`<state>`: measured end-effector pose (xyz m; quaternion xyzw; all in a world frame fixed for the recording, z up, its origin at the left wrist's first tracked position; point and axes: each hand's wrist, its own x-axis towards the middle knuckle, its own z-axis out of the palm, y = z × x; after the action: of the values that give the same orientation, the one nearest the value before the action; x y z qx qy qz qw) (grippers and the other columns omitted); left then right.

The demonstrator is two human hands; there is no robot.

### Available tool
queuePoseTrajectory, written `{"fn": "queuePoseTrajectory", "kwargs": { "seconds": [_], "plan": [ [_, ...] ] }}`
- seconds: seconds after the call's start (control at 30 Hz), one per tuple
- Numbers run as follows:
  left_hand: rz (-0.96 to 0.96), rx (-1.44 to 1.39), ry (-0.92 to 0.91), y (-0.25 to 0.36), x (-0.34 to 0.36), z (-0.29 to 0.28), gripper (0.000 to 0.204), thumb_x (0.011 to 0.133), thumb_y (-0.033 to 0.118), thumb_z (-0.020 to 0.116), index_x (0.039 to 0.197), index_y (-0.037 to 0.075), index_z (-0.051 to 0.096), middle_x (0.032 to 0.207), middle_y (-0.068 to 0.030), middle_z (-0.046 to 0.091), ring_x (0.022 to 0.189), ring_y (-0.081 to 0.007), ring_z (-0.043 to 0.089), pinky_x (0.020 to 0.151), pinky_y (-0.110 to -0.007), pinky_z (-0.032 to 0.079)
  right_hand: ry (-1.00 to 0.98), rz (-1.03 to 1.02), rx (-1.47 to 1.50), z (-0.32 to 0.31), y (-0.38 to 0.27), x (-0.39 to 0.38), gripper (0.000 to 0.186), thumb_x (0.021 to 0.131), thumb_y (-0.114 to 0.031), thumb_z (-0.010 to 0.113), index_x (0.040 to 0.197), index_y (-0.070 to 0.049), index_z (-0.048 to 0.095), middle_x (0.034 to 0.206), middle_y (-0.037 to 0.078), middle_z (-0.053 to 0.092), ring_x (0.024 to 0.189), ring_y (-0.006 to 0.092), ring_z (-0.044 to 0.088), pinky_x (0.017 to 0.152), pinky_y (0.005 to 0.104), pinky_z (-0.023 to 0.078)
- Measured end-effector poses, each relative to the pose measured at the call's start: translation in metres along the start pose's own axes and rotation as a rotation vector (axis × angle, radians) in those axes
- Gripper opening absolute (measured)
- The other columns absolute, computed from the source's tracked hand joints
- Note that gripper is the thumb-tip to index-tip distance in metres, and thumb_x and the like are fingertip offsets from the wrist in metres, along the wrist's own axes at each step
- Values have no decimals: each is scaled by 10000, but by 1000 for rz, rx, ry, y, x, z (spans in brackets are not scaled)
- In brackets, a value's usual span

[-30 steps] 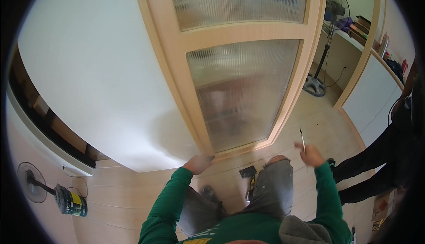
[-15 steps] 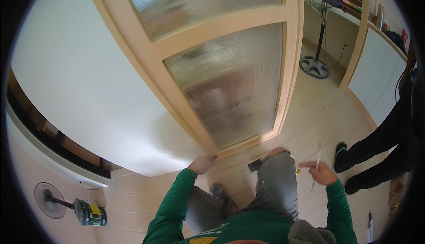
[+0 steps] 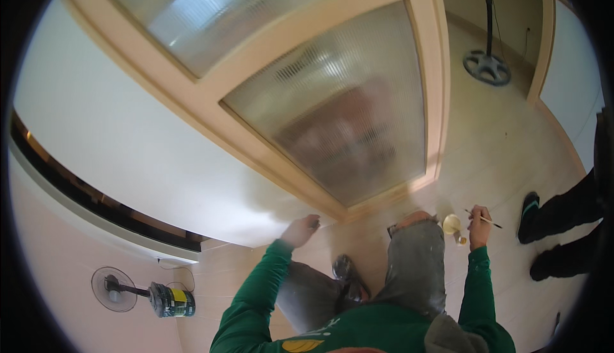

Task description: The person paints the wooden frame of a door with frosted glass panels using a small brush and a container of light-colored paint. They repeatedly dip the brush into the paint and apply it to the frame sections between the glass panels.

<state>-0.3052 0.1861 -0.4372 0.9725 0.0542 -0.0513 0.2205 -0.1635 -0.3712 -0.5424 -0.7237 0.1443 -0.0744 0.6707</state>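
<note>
My right hand (image 3: 478,227), to the right of my knee, is closed round a thin paintbrush (image 3: 487,220) held at a slant. Close by its fingers, on the floor, is a round pale cup (image 3: 451,224); a small container with a yellowish top (image 3: 461,241) sits beside it. My left hand (image 3: 300,231) is near the lower edge of a white panel (image 3: 153,161), its fingers curled. A small dark spot shows at those fingertips, too unclear to name. Just ahead stands a light wood frame (image 3: 377,207) with ribbed glass panes (image 3: 345,116).
On the right a person in black trousers (image 3: 566,209) stands close to my right arm. A pedestal fan's base (image 3: 487,67) is on the floor farther back. At lower left are a bucket (image 3: 171,300) and a fan (image 3: 115,289). A dark recess (image 3: 109,202) runs along the white panel.
The view has shifted, bringing the glazed frame nearer. My right hand has gone from pointing fingers to a closed grip, the brush now lying flatter. The cup beside my knee has come into plain sight.
</note>
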Motion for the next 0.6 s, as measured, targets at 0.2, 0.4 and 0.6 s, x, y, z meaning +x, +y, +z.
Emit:
{"fn": "queuePoseTrajectory", "kwargs": {
  "seconds": [0.2,0.4,0.6],
  "plan": [
    [-158,15,-186,-96,-9,6,366,1007,225,650,1341,77,625,1006,-248,738,868,-332,727,797,-445,554,-63,-23,-91,-5,61,-30,207,990,-227,653,1024,-23,666,809,61,680,666,119,608,581,287,497],
    [-568,-381,-390,-105,-33,6,367,1018,251,659,1315,36,636,809,-70,712,728,-135,670,664,-300,522,57,73,-96,15,76,-43,190,927,-195,700,1019,-29,708,848,74,732,724,134,674,669,292,553],
    [-594,-338,-321,-99,-26,5,413,1031,276,643,1348,13,614,796,-51,705,704,-128,658,661,-285,510,155,137,-232,25,144,-36,204,893,-220,709,1004,-52,741,863,71,758,768,153,699,746,310,561]
  ]
}}
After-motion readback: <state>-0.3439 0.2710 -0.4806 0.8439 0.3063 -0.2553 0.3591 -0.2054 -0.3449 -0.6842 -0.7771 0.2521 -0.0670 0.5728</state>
